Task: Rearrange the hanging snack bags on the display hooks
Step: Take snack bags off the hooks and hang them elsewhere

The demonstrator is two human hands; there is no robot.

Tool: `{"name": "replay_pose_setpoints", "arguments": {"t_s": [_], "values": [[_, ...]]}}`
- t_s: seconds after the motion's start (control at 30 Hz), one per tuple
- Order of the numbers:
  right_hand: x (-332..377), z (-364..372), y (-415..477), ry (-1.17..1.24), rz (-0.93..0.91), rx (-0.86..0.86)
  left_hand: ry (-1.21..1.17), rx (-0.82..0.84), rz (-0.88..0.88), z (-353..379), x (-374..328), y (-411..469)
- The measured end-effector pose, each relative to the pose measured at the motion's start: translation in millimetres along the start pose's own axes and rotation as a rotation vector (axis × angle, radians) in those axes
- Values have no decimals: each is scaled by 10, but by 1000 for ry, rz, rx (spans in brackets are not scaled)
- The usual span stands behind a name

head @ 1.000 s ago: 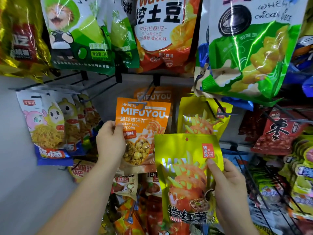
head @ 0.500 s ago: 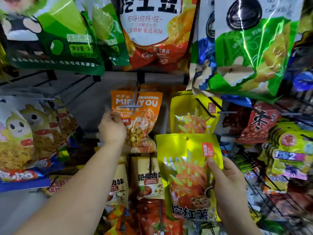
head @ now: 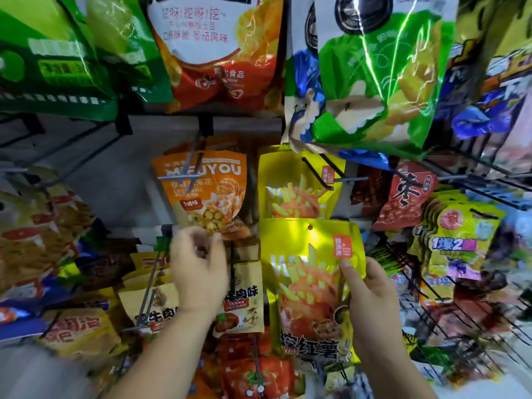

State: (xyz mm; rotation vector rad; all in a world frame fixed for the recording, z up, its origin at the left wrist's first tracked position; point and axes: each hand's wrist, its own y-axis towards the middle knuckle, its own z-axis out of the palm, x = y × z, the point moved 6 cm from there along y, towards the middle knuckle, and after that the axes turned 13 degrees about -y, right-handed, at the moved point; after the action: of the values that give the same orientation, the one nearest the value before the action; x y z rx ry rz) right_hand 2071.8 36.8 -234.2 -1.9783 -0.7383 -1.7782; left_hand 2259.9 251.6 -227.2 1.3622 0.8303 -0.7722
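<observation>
- So, right hand (head: 371, 300) pinches the yellow fries bag (head: 302, 272) by its right edge, thumb on front, bag upright
- Matching hung bag (head: 290, 185) on its hook (head: 318, 175) sits straight above the held bag's top hole, right hand nearer
- Left hand (head: 198, 263) loosely curled, seemingly empty (blurred), just under the orange popcorn bag (head: 207, 191)

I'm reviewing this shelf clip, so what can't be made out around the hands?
Head view:
Left hand: motion-blurred; whether it pinches the orange popcorn bag is unclear.
Yellow bag: lower right side hidden by right hand.
Top-row green bag: cut off by upper edge.
</observation>
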Motion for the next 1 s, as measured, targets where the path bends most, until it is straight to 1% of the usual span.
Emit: {"name": "replay_pose_setpoints", "arguments": {"t_s": [0.07,0.1,0.13,0.23,0.37,0.5,0.67,0.8,1.0], "values": [[-1,-76,12,-12,-3,-3,-15,214,-30,317,-51,-54],[-5,-123,20,-20,-7,-10,-12,273,-64,462,-51,-27],[-10,-173,23,-26,-9,-15,-16,297,-118,582,-53,14],[-30,-317,33,-29,-10,-27,-64,286,-252,883,-30,172],[-3,-495,53,-31,5,-22,-139,186,-334,1090,-4,256],[-24,-592,96,-21,7,-19,-127,133,-305,1141,-82,226],[-40,-639,118,-22,-2,3,-166,247,-239,1181,-229,138],[-16,-684,107,11,-15,37,-169,258,-150,1084,-438,-9],[-7,-704,76,30,-41,85,-20,225,-9,923,-814,-199]]}}
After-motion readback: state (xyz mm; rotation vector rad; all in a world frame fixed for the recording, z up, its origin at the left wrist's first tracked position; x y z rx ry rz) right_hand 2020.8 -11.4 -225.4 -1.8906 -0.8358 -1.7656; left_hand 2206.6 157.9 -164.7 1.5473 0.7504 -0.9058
